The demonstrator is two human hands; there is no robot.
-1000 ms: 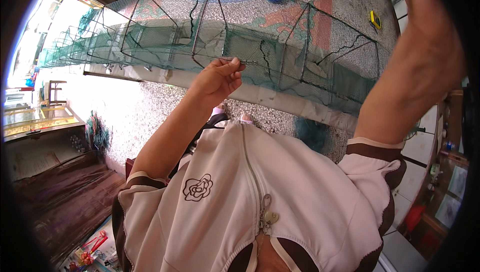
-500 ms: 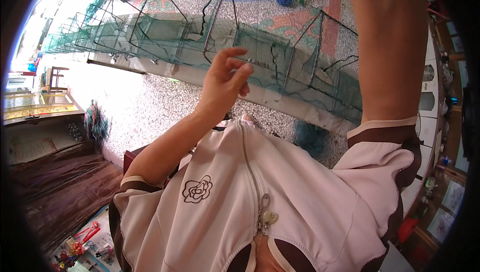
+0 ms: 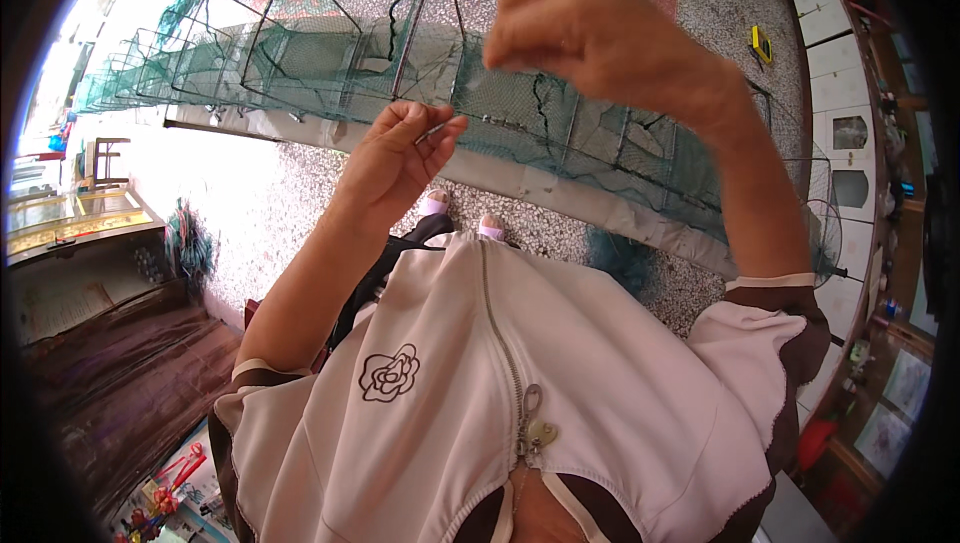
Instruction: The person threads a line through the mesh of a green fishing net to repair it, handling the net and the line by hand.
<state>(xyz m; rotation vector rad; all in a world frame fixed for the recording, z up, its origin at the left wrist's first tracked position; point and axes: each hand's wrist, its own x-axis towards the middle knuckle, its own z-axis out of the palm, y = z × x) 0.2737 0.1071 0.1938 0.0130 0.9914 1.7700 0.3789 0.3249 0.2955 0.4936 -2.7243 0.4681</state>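
My left hand (image 3: 395, 153) is closed in a pinch on a thin, dark, slender piece (image 3: 430, 132), too small to name. It is held in front of a long green mesh net trap (image 3: 330, 63) stretched over dark wire frames. Higher and to the right, my right hand (image 3: 590, 38) is raised over the net with its fingers curled together. It is smeared by motion, and what it pinches, if anything, is hidden. A black cord (image 3: 541, 103) hangs along the mesh between the frames.
A pale long support (image 3: 600, 198) runs under the net. Bunched blue-green netting (image 3: 620, 261) lies near it. White cabinets (image 3: 835, 73) line the right, with a yellow tool (image 3: 762, 45) on the floor nearby. A brown covered surface (image 3: 130, 383) stands at left; my feet (image 3: 490, 227) are below.
My right hand has come back into view from the far upper right, its arm now bent over the net. The left hand has shifted left and slightly down, pinching the thin piece.
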